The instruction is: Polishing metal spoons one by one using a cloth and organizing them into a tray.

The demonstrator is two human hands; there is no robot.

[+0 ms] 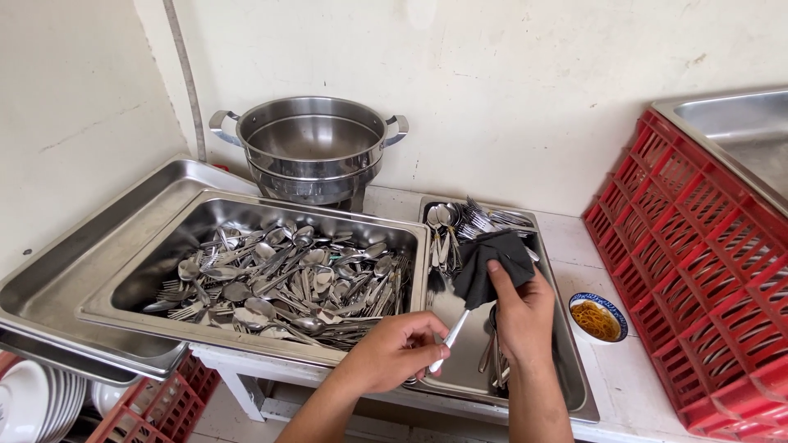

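The person stands at a white tabletop point(574, 238) and works over the smaller steel tray point(566, 361). The left hand point(394, 349) has its grip clamped on the handle end of a piece of cutlery point(450, 332), thumb and fingers pinched round the thin metal so it angles up toward one o'clock. The right hand point(521, 316) has its grip closed on a dark cloth point(492, 262), bunched over the upper end of that same piece, which hides the head; I cannot tell whether it is a spoon or a fork. Holding it at both ends like this keeps the piece steady while the cloth wraps it.

At twelve o'clock from the hands, a bundle of spoons and forks point(464, 221) lies at the far end of the small tray, heads together, seemingly sorted apart. At nine o'clock sits the large steel pan point(164, 246), nested in a wider pan and heaped with loose cutlery point(279, 283) in no order. Beyond it, near the wall, stands a round steel pot point(312, 148) with two handles.

At three o'clock from the right hand a small blue-rimmed bowl point(597, 318) holds something orange and stringy, just beside the tray. Farther right is a red plastic crate point(698, 271) with a steel basin on top. Low at seven o'clock, white plates point(37, 402) are stacked under the tabletop.
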